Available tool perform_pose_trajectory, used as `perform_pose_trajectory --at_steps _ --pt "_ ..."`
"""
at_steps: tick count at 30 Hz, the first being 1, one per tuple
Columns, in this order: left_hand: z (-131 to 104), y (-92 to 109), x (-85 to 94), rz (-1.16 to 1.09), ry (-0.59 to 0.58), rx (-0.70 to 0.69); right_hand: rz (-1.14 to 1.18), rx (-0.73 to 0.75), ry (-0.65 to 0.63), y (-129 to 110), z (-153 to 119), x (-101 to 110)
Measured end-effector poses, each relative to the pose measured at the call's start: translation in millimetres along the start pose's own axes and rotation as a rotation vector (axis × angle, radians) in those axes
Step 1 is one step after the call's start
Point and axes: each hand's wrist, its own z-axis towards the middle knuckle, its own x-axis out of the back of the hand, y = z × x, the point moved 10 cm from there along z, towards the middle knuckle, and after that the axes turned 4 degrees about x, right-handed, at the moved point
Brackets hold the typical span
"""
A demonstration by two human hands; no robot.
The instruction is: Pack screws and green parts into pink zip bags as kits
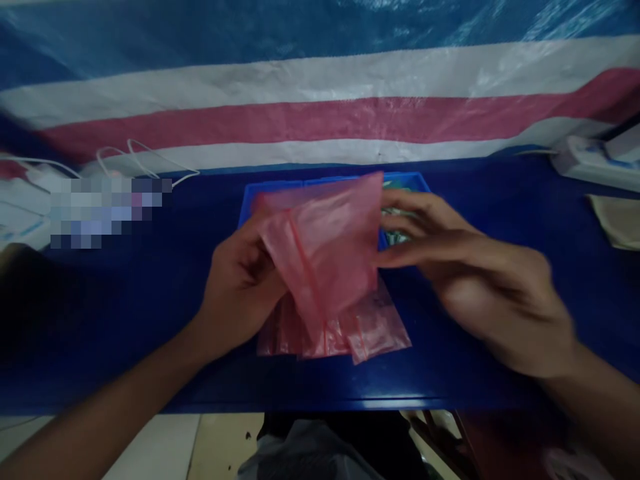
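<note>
Left hand [240,273], curled, pinches a pink bag [343,247] before the tray [247,199]; right hand [490,287], half open, meets its edge, grip unclear; loose bags [384,327] lie tray-front.

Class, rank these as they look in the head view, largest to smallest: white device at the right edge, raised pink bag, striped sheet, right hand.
1. Striped sheet
2. Right hand and raised pink bag: too alike to rank
3. White device, cut off by the frame

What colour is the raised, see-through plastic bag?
The bag is pink, best seen in head view.
</note>
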Motion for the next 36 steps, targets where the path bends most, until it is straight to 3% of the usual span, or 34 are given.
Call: perform_pose_trajectory --at_steps 4,6,8,11,13,16,18,20,22,24,27,30,33,36 --pt "-8.0 -13.1 -25.3 -0.103 -0.149 0.147 -0.002 -0.073 0.076 11.6 -1.0 -4.1" --pt "-6.1 -12.3 -22.8 -0.065 -0.134 0.175 -0.022 -0.105 0.077 17.2 -1.5 -7.8" --pt "1.6 -2.6 -3.8 0.071 -0.034 0.116 0.038 -0.114 0.013 19.8 -1.3 -17.4" --pt "17.1 15.5 38.3 0.243 0.137 -0.028 0.097 -0.097 -0.047 19.7 -0.8 -26.0" --pt "27.8 20.5 58.4 0.377 0.160 -0.099 0.062 -0.086 -0.025 20.1 0.0 -23.1" --pt "34.3 32.3 75.3 0.766 0.239 -0.251 -0.008 -0.065 0.033 19.0 1.7 -13.5" --pt "31.3 43.3 70.9 1.022 0.254 -0.392 -0.065 -0.032 0.046 15.0 3.2 -8.7" --pt "30.4 39.3 54.2 1.149 0.049 -0.447 -0.122 0.007 0.014 10.3 4.0 -9.3" --pt "27.5 24.0 38.6 1.138 -0.262 -0.402 -0.162 0.047 -0.055 6.9 2.9 -15.3" --pt "25.4 11.5 34.7 1.103 -0.450 -0.315 -0.197 0.098 -0.128 3.9 -0.2 -23.6" --pt "31.2 9.4 36.7 1.088 -0.490 -0.269 -0.278 0.224 -0.200 -4.4 -6.6 -34.8" --pt "34.9 14.0 23.0 1.070 -0.580 -0.301 -0.393 0.327 -0.259 -11.9 -11.0 -44.2" --pt "36.6 15.2 6.5 1.084 -0.687 -0.316 -0.540 0.350 -0.318 -13.3 -12.1 -50.1" --pt "44.7 15.1 3.7 1.130 -0.640 -0.318 -0.654 0.306 -0.356 -8.6 -12.8 -51.3"
